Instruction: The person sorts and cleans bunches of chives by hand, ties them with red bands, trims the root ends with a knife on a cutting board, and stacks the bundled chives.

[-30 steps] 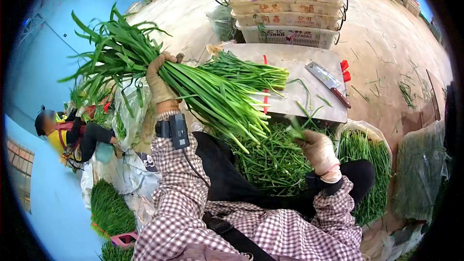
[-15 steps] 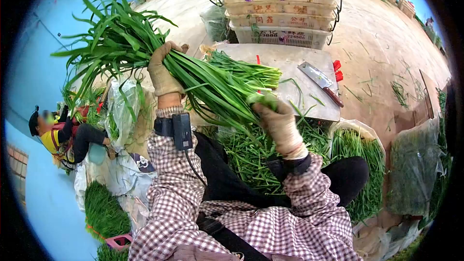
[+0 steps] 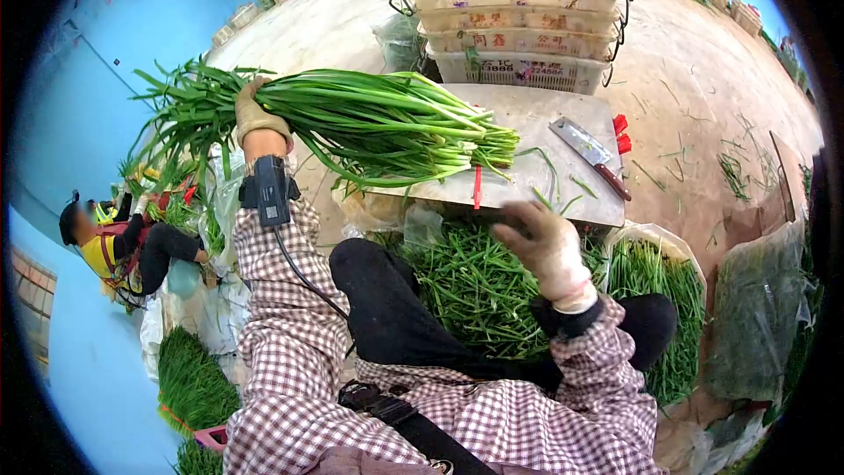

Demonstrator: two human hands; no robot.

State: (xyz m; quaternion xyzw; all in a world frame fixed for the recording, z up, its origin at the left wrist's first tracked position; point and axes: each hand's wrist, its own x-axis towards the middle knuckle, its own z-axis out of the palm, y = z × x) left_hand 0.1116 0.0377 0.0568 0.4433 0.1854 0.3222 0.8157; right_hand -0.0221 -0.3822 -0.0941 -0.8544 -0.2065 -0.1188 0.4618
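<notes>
My gloved left hand [image 3: 257,116] is wrapped round the leafy part of a bunch of garlic chives [image 3: 378,123]. The pale cut ends of the bunch lie over a grey board [image 3: 527,104], pointing right. Beneath these ends a red strip [image 3: 477,186] hangs over the board's front edge. My right hand [image 3: 545,242], also gloved, is in the air below the board, fingers apart and slightly blurred, with nothing in it. A cleaver [image 3: 580,142] with a brown handle lies on the board, right of the bunch, near a few loose stalks.
Stacked white crates [image 3: 519,22] stand behind the board. Cut greens [image 3: 466,290] are heaped before my legs, beside a bag of chives [image 3: 646,277]. Red pieces [image 3: 622,132] lie at the board's right edge. Another person [image 3: 132,242] sits at left among greens.
The bunch has come down from a raised tilt to lie nearly level over the board, with my left hand still round it. My right hand has left its cut ends and moved lower.
</notes>
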